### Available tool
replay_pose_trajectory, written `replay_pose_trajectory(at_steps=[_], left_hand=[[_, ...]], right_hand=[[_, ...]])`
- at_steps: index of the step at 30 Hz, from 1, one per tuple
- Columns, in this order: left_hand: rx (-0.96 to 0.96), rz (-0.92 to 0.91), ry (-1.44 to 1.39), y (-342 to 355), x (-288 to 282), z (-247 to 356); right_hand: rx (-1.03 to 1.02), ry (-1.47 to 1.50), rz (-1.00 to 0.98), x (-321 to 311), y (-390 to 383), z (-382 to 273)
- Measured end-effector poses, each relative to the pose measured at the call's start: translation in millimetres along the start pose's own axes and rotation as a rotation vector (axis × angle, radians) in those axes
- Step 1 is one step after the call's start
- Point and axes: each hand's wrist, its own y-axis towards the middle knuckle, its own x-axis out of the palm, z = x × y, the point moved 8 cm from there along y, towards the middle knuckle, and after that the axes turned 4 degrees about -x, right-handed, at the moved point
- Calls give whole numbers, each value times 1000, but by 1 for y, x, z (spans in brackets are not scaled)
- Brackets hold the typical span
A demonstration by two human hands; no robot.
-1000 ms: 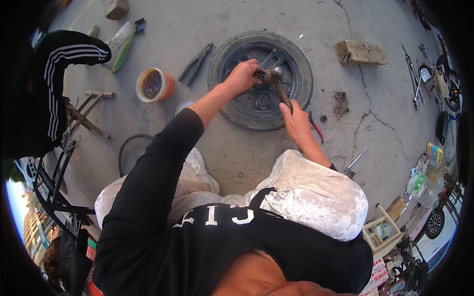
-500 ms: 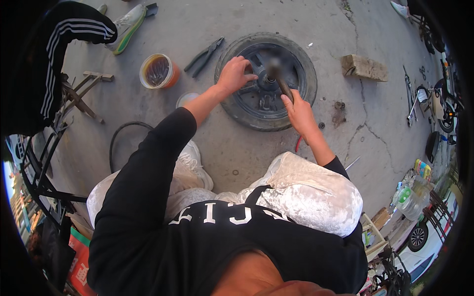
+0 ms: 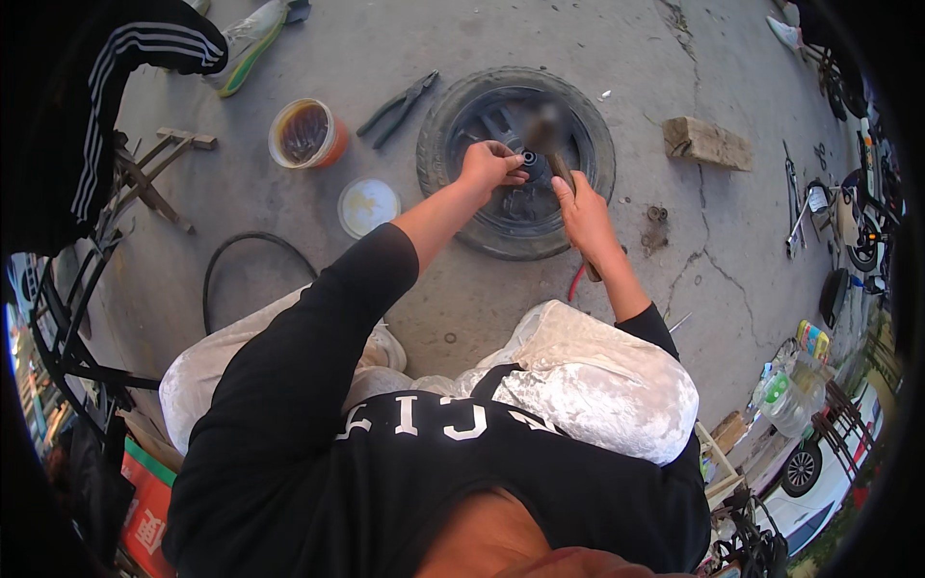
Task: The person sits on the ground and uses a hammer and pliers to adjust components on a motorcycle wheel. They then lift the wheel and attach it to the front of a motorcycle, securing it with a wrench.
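A black spoked wheel with its tyre point(image 3: 443, 207) lies flat on the concrete in front of me. My right hand point(image 3: 585, 217) is wrapped round the wooden handle of a hammer point(image 3: 559, 170), whose head is smeared by motion above the wheel. At the hub, my left hand point(image 3: 493, 166) has its fingers drawn together in a pinch beside a small round bearing point(image 3: 529, 157). Whether those fingertips hold the bearing or something small against it is hidden.
Left of the wheel are pliers point(image 3: 397, 108), a tub of brown grease point(image 3: 306, 135), its lid point(image 3: 368, 206) and a black hose point(image 3: 226, 255). A wooden block point(image 3: 706, 144) lies to the right, with wrenches point(image 3: 796, 207) beyond. Another person's leg point(image 3: 145, 58) shows at upper left.
My left hand has moved right and in to the hub, its fingers closing together. The grease lid has come fully into sight. The hammer stays in my right hand, its head still blurred.
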Motion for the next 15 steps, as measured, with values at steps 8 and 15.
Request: replay_pose_trajectory(at_steps=[8,15], left_hand=[[29,-13,37,3,3,2],[31,-7,43,3,2,2]], right_hand=[[-179,-44,171,-1,-13,10],[-26,95,137,-3,-20,10]])
